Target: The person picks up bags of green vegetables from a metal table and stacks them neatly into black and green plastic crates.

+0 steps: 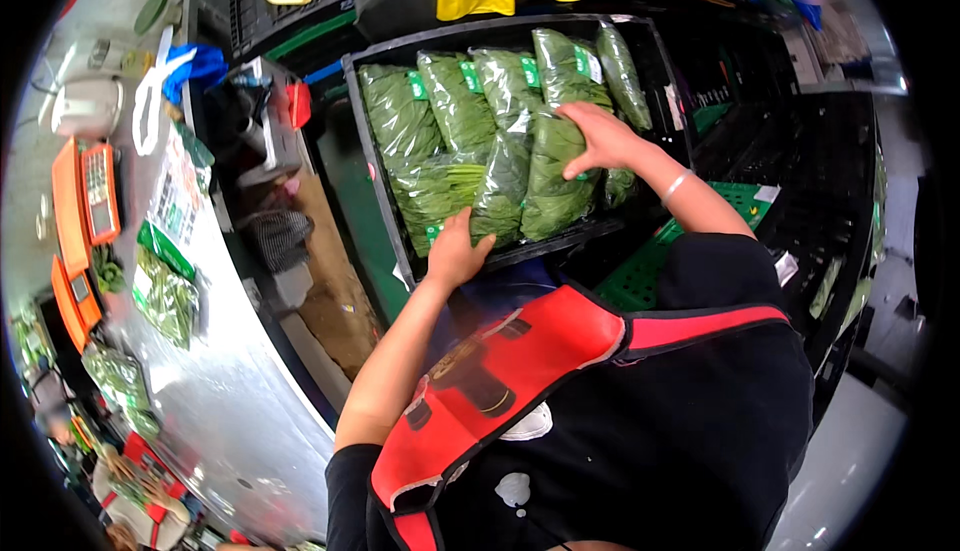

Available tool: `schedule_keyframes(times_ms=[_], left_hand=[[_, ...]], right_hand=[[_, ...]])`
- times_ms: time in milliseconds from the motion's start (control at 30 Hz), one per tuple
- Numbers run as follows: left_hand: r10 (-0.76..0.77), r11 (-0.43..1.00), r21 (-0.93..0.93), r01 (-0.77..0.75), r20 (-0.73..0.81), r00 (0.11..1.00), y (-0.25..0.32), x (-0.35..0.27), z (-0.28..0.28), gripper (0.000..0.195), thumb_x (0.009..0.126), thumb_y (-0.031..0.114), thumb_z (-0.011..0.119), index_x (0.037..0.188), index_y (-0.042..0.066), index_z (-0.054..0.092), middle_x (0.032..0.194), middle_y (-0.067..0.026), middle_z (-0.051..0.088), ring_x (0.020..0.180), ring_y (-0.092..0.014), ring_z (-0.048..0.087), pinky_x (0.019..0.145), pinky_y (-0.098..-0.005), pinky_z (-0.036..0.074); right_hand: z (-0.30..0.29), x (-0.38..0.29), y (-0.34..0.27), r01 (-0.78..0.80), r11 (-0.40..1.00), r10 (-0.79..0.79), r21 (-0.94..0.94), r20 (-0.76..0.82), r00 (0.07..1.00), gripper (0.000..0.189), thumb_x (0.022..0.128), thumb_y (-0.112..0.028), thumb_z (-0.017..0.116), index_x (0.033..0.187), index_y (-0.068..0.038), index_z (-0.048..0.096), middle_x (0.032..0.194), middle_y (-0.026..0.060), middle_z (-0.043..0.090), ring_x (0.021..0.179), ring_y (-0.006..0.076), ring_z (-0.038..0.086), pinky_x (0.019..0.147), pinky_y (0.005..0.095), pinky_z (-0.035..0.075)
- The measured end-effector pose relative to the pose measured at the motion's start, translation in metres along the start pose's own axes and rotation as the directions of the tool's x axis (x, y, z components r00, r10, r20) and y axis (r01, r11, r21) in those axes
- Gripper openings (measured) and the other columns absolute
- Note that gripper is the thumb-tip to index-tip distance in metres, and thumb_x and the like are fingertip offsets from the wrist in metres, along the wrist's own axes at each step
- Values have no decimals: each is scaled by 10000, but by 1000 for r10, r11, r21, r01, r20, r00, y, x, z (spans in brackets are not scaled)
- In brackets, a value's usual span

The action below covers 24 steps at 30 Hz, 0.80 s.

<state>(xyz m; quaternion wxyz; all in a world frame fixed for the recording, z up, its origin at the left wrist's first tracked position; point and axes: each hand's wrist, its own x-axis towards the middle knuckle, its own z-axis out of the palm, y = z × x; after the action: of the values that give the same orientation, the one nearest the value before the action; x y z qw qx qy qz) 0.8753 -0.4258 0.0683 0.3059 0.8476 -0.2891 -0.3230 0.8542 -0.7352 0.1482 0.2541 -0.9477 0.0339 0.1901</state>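
A black plastic crate in front of me holds several clear bags of leafy greens, laid in two rows. My right hand lies with thumb and fingers spread on a bag of greens in the near row; the fingertips reach towards the labelled far-row bag. At the crate's near left corner, my left hand touches the near bags, its thumb and fingers apart. Between the hands is another bag, standing at a slant. Green labels show on several bags. A narrow bag leans along the right side.
To the left runs a metal worktable with a bagged bunch of greens and orange scales. Black crates stand on the right, near a green perforated crate. Another person's hands hold greens at lower left.
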Motion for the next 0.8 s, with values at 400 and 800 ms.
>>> schedule_keyframes(times_ms=[400, 800], left_hand=[[-107, 852, -519, -66, -296, 949, -3, -34, -27, 333, 790, 103, 635, 1089, -20, 556, 1006, -171, 585, 900, -237, 608, 694, -301, 526], [-653, 606, -762, -229, -641, 405, -110, -235, -146, 213, 852, 111, 583, 1011, -29, 570, 917, -85, 623, 870, -135, 587, 718, -243, 473]], right_hand=[[51, 19, 17, -184, 971, 200, -151, 98, 975, 1093, 487, -404, 830, 1332, -41, 241, 1267, 203, 374, 1190, 387, 351, 984, 437, 339], [-1, 106, -134, 207, 935, -272, -288, -208, 940, 646, 679, -284, 733, 1218, -45, 470, 1176, 173, 515, 1071, 318, 511, 882, 368, 424]])
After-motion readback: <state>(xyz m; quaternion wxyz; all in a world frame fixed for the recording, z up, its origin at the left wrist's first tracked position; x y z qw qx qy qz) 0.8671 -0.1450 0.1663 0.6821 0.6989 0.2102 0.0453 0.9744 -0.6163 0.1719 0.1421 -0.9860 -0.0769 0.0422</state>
